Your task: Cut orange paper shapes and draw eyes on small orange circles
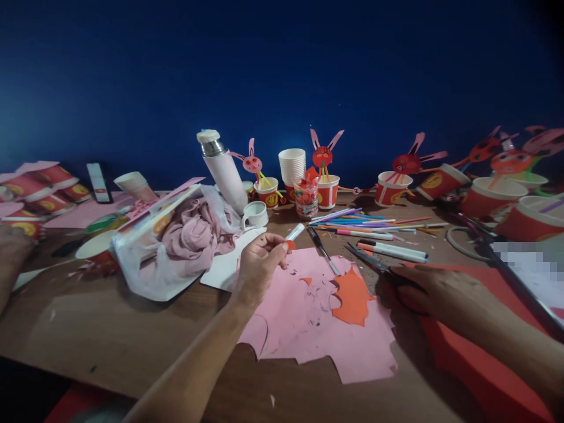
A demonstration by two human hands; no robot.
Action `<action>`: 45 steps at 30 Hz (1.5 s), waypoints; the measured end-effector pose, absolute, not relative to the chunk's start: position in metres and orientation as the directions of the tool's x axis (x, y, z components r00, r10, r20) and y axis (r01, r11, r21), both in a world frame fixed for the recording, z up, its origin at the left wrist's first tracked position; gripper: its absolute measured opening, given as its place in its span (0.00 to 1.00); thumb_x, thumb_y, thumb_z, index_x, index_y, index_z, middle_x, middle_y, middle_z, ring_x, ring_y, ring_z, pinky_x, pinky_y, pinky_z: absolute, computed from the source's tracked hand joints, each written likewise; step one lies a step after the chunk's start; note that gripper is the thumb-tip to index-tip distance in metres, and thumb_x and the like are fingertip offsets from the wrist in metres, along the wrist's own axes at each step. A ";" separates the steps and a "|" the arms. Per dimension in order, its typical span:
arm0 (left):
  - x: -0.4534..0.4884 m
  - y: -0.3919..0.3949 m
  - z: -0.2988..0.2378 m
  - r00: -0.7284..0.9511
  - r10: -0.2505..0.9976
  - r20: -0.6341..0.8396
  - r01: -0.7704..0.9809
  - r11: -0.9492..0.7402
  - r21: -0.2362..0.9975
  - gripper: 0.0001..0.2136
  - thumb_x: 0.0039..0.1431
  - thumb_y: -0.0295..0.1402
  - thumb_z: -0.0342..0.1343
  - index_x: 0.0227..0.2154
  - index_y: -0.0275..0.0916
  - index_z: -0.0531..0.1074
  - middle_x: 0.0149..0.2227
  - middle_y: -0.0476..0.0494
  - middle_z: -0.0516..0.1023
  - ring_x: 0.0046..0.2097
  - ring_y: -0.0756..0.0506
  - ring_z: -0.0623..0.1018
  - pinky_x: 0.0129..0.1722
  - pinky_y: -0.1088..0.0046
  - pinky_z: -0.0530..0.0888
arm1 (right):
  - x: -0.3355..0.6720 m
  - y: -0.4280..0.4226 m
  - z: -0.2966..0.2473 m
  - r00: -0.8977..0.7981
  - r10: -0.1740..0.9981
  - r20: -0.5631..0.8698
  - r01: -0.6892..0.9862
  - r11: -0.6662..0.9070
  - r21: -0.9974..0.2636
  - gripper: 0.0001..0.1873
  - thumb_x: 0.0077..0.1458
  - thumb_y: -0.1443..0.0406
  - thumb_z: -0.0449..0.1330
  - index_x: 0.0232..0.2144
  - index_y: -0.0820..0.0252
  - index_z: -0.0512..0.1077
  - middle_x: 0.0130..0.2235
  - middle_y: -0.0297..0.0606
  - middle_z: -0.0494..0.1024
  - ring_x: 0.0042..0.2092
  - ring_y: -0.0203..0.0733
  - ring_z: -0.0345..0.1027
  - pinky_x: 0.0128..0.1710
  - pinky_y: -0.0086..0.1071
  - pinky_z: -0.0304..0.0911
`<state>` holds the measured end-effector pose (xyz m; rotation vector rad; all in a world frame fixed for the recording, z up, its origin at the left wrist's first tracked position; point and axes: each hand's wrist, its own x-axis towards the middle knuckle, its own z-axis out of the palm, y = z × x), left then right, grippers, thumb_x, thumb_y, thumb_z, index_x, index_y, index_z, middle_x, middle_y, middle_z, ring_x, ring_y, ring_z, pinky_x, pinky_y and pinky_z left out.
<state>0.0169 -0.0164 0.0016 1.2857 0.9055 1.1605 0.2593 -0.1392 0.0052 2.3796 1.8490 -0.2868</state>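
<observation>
Head view, left hand (259,264) fingers pinched on white marker (294,231), orange scrap (289,244) at their tips, right hand (423,288) gripping scissors (368,260)

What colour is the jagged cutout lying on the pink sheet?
Orange; the jagged cutout shows best in the head view.

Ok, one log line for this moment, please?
left hand: holds white pen and orange scrap | right hand: over scissors handles, grip hidden | pink sheet: flat on table, orange cutout on it
</observation>
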 end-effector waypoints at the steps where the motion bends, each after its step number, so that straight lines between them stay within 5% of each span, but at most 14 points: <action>1: 0.018 -0.018 0.001 0.233 0.967 0.102 -0.125 -0.074 0.989 0.06 0.42 0.31 0.57 0.23 0.36 0.66 0.21 0.53 0.71 0.19 0.56 0.67 0.21 0.79 0.64 | 0.259 -0.139 0.005 0.245 0.945 -0.217 0.967 -0.254 -0.016 0.15 0.56 0.68 0.49 0.40 0.52 0.72 0.42 0.40 0.78 0.39 0.52 0.72 0.31 0.35 0.57; 7: 0.024 -0.030 -0.004 0.325 0.945 0.045 -0.057 -0.027 0.998 0.04 0.43 0.29 0.55 0.22 0.36 0.65 0.17 0.53 0.69 0.20 0.54 0.68 0.22 0.79 0.64 | 0.256 -0.138 0.002 0.316 0.926 -0.208 0.948 -0.304 0.089 0.13 0.57 0.61 0.50 0.41 0.54 0.71 0.39 0.41 0.79 0.38 0.54 0.73 0.25 0.33 0.54; 19: 0.036 -0.051 -0.024 0.561 0.814 -0.148 0.179 0.056 0.982 0.03 0.46 0.29 0.53 0.24 0.37 0.63 0.19 0.53 0.67 0.20 0.54 0.65 0.20 0.79 0.62 | 0.253 -0.141 0.004 0.355 0.920 -0.164 0.930 -0.330 0.161 0.13 0.57 0.63 0.48 0.37 0.56 0.71 0.34 0.42 0.80 0.34 0.51 0.74 0.21 0.31 0.47; 36: 0.036 -0.052 -0.030 0.564 0.820 -0.098 0.218 -0.034 0.975 0.04 0.49 0.31 0.52 0.24 0.37 0.65 0.21 0.52 0.66 0.22 0.53 0.64 0.21 0.78 0.62 | 0.253 -0.138 -0.001 0.352 0.931 -0.095 0.932 -0.339 0.130 0.13 0.58 0.63 0.50 0.42 0.55 0.71 0.40 0.41 0.79 0.36 0.50 0.74 0.24 0.32 0.57; 41: 0.038 -0.051 -0.031 0.555 0.828 -0.081 0.218 -0.051 0.975 0.04 0.49 0.31 0.51 0.24 0.37 0.64 0.20 0.53 0.65 0.22 0.53 0.63 0.21 0.78 0.62 | 0.250 -0.140 -0.008 0.205 0.965 0.161 0.977 -0.212 0.031 0.12 0.58 0.62 0.51 0.42 0.53 0.71 0.43 0.39 0.78 0.38 0.47 0.73 0.27 0.33 0.63; 45: 0.038 -0.052 -0.032 0.566 0.822 -0.072 0.235 -0.077 0.969 0.04 0.50 0.31 0.51 0.24 0.37 0.64 0.20 0.53 0.65 0.22 0.53 0.64 0.21 0.78 0.62 | 0.237 -0.136 -0.021 -0.088 0.944 0.319 0.990 0.117 -0.073 0.16 0.55 0.63 0.56 0.46 0.57 0.69 0.50 0.41 0.73 0.51 0.48 0.64 0.46 0.39 0.62</action>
